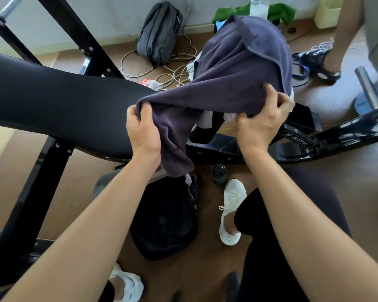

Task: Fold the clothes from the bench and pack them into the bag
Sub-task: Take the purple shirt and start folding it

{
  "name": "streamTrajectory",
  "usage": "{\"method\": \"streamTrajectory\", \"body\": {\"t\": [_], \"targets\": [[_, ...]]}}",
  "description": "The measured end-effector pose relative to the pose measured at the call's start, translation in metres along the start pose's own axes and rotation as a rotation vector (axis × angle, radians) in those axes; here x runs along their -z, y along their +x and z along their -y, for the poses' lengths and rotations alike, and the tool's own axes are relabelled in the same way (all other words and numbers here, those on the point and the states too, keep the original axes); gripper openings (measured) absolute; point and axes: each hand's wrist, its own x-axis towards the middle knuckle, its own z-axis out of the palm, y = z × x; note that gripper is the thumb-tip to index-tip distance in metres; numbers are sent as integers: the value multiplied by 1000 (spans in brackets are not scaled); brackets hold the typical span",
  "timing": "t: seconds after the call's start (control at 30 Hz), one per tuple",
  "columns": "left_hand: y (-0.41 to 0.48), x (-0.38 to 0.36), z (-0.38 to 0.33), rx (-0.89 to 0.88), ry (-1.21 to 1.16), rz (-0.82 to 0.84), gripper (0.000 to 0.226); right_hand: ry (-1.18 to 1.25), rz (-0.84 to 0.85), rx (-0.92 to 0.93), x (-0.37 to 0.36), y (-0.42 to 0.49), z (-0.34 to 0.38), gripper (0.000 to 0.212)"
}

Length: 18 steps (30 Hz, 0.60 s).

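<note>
1. Fingers (134, 115) of the left hand (141, 131) are curling round one bunched end of a purple-grey garment (238, 68), thumb pressing on top, so that hand is properly gripping cloth
2. Only the head view here, so staying with it: the right hand (263, 120) is clenching the same edge further along, and the two hands are pulling that stretch of hem taut between them
3. The garment is hanging in the air over the near end of the bench (52, 90), humping up and away from the hands, with one loose tail drooping past the left wrist. I can't tell whether the far part is resting on anything behind it
4. No fold is showing in it yet, so I'm reading this as spreading it out to start the fold
5. A pale cloth (206, 118) is peeking out under the garment between the hands. I'm guessing it's another piece waiting its turn, but I can't tell what it is
6. A black bag (166, 219) is sitting on the floor right below the hands, and I'm assuming that's the one being packed. A grey backpack (159, 31) is leaning by the wall, well apart
7. Can't tell how much is already inside the black bag, too dark
8. So still to do, as I'm judging it: folding this piece, dropping it in, then dealing with the pale one
</note>
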Motion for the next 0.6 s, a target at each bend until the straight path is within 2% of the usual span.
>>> {"method": "streamTrajectory", "body": {"t": [0.13, 0.23, 0.33, 0.4, 0.47, 0.53, 0.6], "targets": [[-1, 1, 2, -1, 21, 3, 26, 76, -120, -51, 6, 14, -5, 19], [0, 1, 8, 7, 54, 3, 26, 174, -224, 2, 9, 12, 1, 12], [-4, -1, 9, -27, 185, 81, 6, 282, -223, 187, 8, 7, 10, 16], [-10, -1, 7, -107, 323, 194, 42, 373, -118, 267, 5, 3, 14, 18], [-15, -5, 5, -215, 418, 349, 66, 374, -1, 334, 1, 0, 17, 18], [-16, -10, 5, -289, 451, 476, 76, 316, 88, 400, -2, -2, 18, 17], [-16, -20, 0, -284, 413, 566, 72, 272, 172, 480, -4, -4, 18, 15]]}}
